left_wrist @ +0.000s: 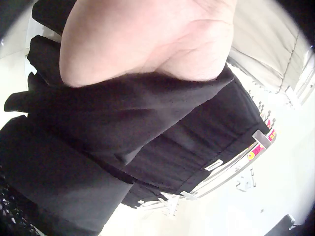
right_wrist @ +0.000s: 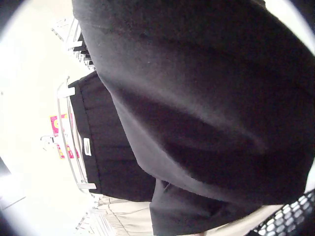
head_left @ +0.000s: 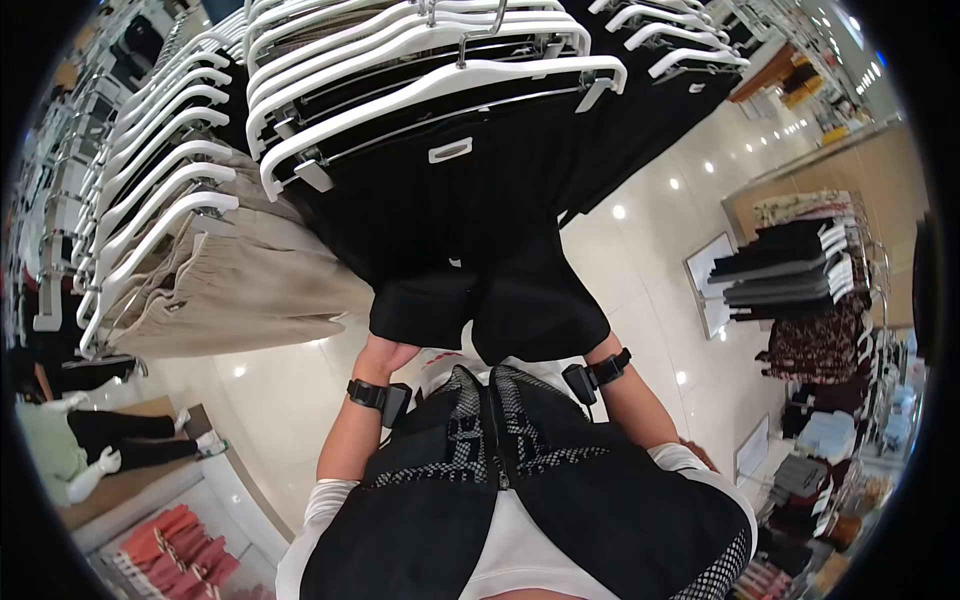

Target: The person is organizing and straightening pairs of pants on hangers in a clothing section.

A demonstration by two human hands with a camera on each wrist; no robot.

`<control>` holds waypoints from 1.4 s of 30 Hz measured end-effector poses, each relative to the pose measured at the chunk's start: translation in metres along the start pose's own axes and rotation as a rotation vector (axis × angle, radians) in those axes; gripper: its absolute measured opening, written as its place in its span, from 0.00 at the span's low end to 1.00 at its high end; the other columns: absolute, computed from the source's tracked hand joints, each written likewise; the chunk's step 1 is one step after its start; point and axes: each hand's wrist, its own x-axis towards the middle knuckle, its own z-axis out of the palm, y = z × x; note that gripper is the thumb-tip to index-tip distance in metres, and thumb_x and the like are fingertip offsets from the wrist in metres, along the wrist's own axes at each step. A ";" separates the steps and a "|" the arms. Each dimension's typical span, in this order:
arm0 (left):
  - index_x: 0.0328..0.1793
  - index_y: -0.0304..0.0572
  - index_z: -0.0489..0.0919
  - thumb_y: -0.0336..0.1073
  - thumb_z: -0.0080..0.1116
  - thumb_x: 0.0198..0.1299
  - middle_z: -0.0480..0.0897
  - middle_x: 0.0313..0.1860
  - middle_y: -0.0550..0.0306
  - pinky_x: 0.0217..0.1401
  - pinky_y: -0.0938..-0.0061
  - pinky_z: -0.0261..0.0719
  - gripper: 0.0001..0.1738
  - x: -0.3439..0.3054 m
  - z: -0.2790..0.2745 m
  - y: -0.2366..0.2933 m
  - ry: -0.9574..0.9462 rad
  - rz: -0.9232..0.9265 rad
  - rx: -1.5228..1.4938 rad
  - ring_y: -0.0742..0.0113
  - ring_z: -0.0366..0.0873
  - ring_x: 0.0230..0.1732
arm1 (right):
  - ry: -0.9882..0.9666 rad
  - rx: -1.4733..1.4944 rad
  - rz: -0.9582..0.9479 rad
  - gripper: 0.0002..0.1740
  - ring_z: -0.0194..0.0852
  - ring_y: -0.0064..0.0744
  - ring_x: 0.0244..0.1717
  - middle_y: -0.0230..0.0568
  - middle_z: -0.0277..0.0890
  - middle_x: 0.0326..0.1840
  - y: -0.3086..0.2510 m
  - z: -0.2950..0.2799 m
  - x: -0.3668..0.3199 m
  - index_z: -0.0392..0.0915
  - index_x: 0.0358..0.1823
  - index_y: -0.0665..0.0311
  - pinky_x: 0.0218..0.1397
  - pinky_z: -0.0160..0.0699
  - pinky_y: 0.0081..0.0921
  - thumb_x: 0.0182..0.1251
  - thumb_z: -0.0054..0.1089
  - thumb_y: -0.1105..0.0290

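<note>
A pair of black trousers (head_left: 440,215) hangs by its waistband from a white clip hanger (head_left: 440,72), with a small pale label at the waist. The two legs reach toward the person's body and spread apart. My left hand (head_left: 392,352) is at the end of one leg; in the left wrist view the heel of the palm shows and black cloth (left_wrist: 133,113) covers the fingers. At the end of the other leg is my right hand (head_left: 604,347), nearly all hidden by cloth. Black cloth (right_wrist: 206,98) fills much of the right wrist view.
Behind hang several more black garments on white hangers (head_left: 420,40). Beige trousers (head_left: 240,290) hang at the left. Farther right stands a rack of dark clothes (head_left: 790,270). A mannequin (head_left: 90,450) and folded pink clothes (head_left: 180,550) are at the lower left.
</note>
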 end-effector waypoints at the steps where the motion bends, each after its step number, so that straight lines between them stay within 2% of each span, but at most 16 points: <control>1: 0.80 0.38 0.70 0.56 0.45 0.80 0.73 0.80 0.48 0.85 0.53 0.65 0.34 0.002 0.003 -0.004 0.031 0.033 0.017 0.50 0.71 0.78 | -0.034 -0.019 0.002 0.31 0.78 0.35 0.68 0.42 0.78 0.71 -0.001 -0.006 0.006 0.74 0.72 0.65 0.74 0.77 0.31 0.71 0.68 0.63; 4: 0.82 0.38 0.68 0.54 0.44 0.81 0.68 0.83 0.48 0.87 0.54 0.60 0.34 0.012 0.011 -0.020 -0.011 0.084 -0.067 0.50 0.66 0.82 | -0.140 -0.081 0.009 0.31 0.78 0.35 0.68 0.42 0.78 0.70 -0.010 -0.032 0.024 0.74 0.72 0.64 0.74 0.77 0.31 0.70 0.69 0.63; 7: 0.81 0.38 0.68 0.55 0.41 0.82 0.68 0.83 0.48 0.87 0.52 0.60 0.34 0.028 0.024 -0.043 0.059 0.214 -0.064 0.48 0.66 0.82 | -0.248 -0.141 0.005 0.31 0.78 0.35 0.68 0.41 0.78 0.70 -0.022 -0.060 0.041 0.74 0.72 0.64 0.74 0.77 0.31 0.70 0.69 0.63; 10: 0.81 0.37 0.68 0.55 0.39 0.82 0.69 0.83 0.47 0.87 0.51 0.60 0.34 0.043 0.046 -0.061 0.008 0.350 -0.108 0.47 0.67 0.81 | -0.341 -0.198 -0.013 0.31 0.78 0.35 0.68 0.41 0.78 0.70 -0.037 -0.089 0.061 0.74 0.72 0.64 0.74 0.77 0.31 0.70 0.70 0.63; 15: 0.81 0.37 0.68 0.54 0.39 0.82 0.69 0.82 0.45 0.86 0.50 0.61 0.34 0.032 0.059 -0.101 0.092 0.494 -0.104 0.45 0.67 0.81 | -0.441 -0.253 -0.031 0.31 0.78 0.35 0.68 0.41 0.78 0.70 -0.056 -0.121 0.087 0.74 0.72 0.64 0.74 0.77 0.31 0.69 0.70 0.63; 19: 0.81 0.37 0.68 0.54 0.39 0.82 0.70 0.81 0.44 0.85 0.50 0.63 0.34 0.021 0.057 -0.127 0.186 0.572 -0.175 0.45 0.68 0.80 | -0.502 -0.286 -0.016 0.31 0.78 0.35 0.68 0.41 0.79 0.70 -0.059 -0.123 0.101 0.75 0.72 0.64 0.74 0.76 0.31 0.69 0.71 0.63; 22: 0.81 0.36 0.67 0.53 0.40 0.82 0.70 0.81 0.44 0.85 0.50 0.65 0.33 0.014 0.064 -0.137 0.144 0.603 -0.252 0.45 0.68 0.80 | -0.550 -0.298 -0.004 0.32 0.78 0.35 0.67 0.41 0.79 0.70 -0.052 -0.115 0.111 0.75 0.71 0.64 0.74 0.76 0.31 0.68 0.71 0.63; 28: 0.82 0.36 0.67 0.52 0.41 0.83 0.71 0.81 0.44 0.83 0.53 0.69 0.33 -0.003 0.065 -0.153 0.271 0.695 -0.225 0.46 0.71 0.78 | -0.610 -0.305 0.017 0.32 0.78 0.35 0.67 0.40 0.79 0.70 -0.039 -0.092 0.119 0.75 0.71 0.63 0.74 0.76 0.31 0.68 0.72 0.64; 34: 0.83 0.34 0.65 0.52 0.40 0.83 0.69 0.82 0.41 0.83 0.54 0.69 0.34 -0.015 0.054 -0.129 0.232 0.654 -0.176 0.45 0.70 0.79 | -0.603 -0.333 0.010 0.32 0.78 0.35 0.67 0.40 0.79 0.69 -0.038 -0.067 0.126 0.76 0.71 0.63 0.74 0.76 0.31 0.67 0.73 0.64; 37: 0.83 0.34 0.64 0.51 0.38 0.83 0.68 0.82 0.41 0.84 0.50 0.66 0.34 -0.019 0.043 -0.101 0.183 0.594 -0.161 0.44 0.69 0.80 | -0.567 -0.344 0.007 0.32 0.78 0.35 0.67 0.40 0.79 0.69 -0.037 -0.049 0.129 0.76 0.71 0.63 0.74 0.76 0.31 0.67 0.73 0.64; 42: 0.80 0.34 0.68 0.52 0.39 0.83 0.73 0.79 0.44 0.82 0.55 0.71 0.33 -0.031 0.018 -0.056 0.193 0.469 -0.118 0.48 0.74 0.76 | -0.470 -0.356 0.005 0.32 0.78 0.35 0.67 0.40 0.79 0.69 -0.028 -0.007 0.127 0.76 0.70 0.63 0.74 0.76 0.31 0.66 0.74 0.64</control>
